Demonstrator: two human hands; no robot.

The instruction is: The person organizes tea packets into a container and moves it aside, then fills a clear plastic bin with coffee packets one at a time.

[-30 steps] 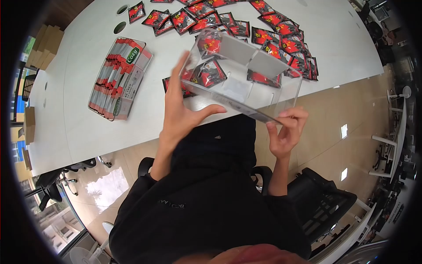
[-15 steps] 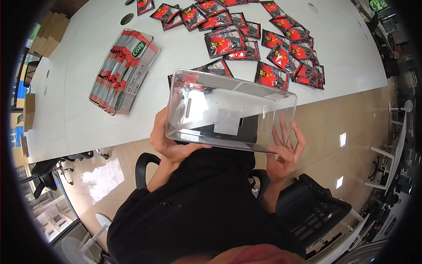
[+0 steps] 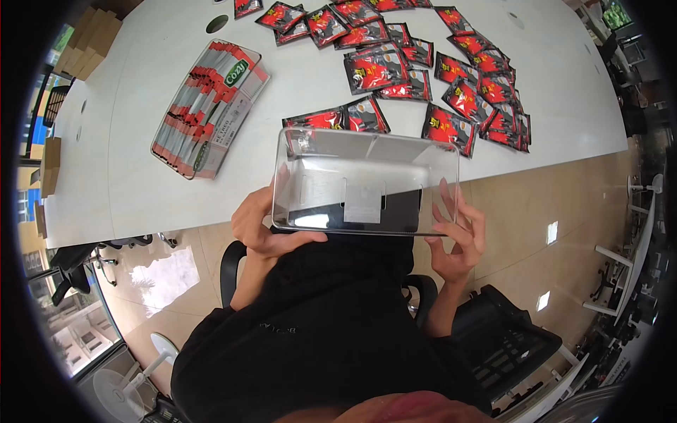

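Observation:
Between my two hands I hold a clear plastic bin (image 3: pixel 367 151), tilted so I look into it past the table's front edge. Nothing lies inside; a pale label shows at its bottom, along with slots. My left hand (image 3: pixel 257 222) grips the left end, thumb along the near side. At the right end, my right hand (image 3: pixel 458 240) grips it too, some fingers seen through the clear wall. Just beyond the bin lie red and black sachets (image 3: pixel 317 121), partly seen through its far wall.
A second clear bin (image 3: pixel 247 116) full of upright red and silver packets stands at left on the white table (image 3: pixel 134 155). Several more red and black sachets (image 3: pixel 377 68) are spread across the back and right. Cardboard boxes (image 3: pixel 92 42) sit at far left; a black chair (image 3: pixel 508 324) is at right.
The bin has been levelled from a slant, its right end coming up and a little leftward with my right hand. The view has shifted slightly, and both hands keep their hold.

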